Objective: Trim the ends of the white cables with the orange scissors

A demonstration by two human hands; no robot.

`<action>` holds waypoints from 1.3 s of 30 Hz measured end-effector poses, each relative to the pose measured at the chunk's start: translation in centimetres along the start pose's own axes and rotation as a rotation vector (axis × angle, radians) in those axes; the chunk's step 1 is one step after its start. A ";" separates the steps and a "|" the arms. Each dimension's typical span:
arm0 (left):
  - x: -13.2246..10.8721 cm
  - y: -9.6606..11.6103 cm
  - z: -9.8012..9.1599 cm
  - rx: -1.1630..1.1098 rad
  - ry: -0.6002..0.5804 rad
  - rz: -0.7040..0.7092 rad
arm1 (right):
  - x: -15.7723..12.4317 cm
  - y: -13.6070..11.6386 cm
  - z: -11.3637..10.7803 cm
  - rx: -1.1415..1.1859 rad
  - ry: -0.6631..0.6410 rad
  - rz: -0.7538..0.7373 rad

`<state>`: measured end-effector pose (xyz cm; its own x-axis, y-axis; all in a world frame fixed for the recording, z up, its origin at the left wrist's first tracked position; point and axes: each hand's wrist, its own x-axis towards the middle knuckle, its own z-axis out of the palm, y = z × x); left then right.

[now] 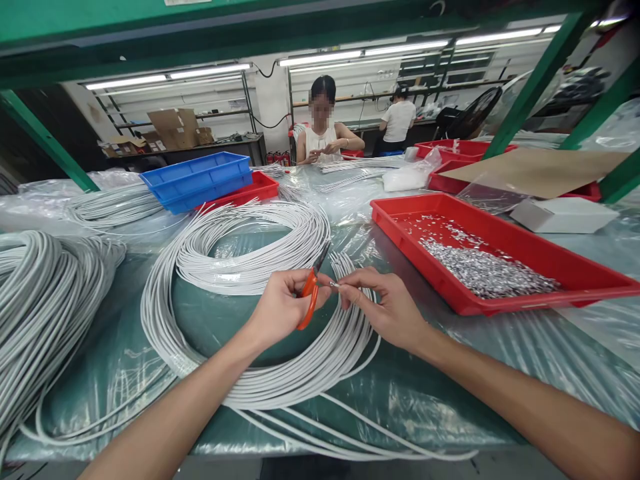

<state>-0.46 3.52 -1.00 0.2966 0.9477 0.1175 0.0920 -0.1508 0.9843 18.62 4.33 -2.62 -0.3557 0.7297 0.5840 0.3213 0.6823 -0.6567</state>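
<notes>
Above white cables (295,387), orange-handled scissors (313,285), unreadable label (187,1)

One head-worn view across the worktop (425,393)

The single camera rides on the person's head, just above the worktop's near edge, facing forward and down. Left hand (280,303) and right hand (385,307) show close, around mid-picture, with forearms (190,403) entering from below. The wide view spans the near edge to the far edge, a co-worker (320,141) and strip lights (406,48) beyond. A green beam (125,27) crosses the top.
</notes>
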 end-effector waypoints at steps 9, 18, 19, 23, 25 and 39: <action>0.0 -0.2 0.0 0.062 0.013 0.039 | -0.3 -0.3 0.3 0.038 -0.011 0.039; 0.1 -0.7 0.0 0.045 0.029 0.034 | -0.4 -0.7 0.8 -0.071 0.057 -0.015; 0.1 -0.7 0.0 0.037 0.020 0.031 | -0.5 -0.7 0.8 -0.098 0.071 -0.036; 0.1 -0.5 0.2 -0.032 0.002 -0.006 | -0.7 -0.7 0.9 -0.195 0.134 -0.117; 0.1 -0.1 0.2 -0.083 0.011 -0.055 | -0.7 -0.7 0.9 -0.224 0.155 -0.149; -0.3 0.7 0.2 -0.265 -0.102 -0.272 | -0.4 0.1 0.6 -0.328 0.218 -0.199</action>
<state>-0.28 3.12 -0.41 0.3894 0.9082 -0.1531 -0.0646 0.1928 0.9791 18.24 4.04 -3.24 -0.2565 0.5509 0.7942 0.5396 0.7634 -0.3552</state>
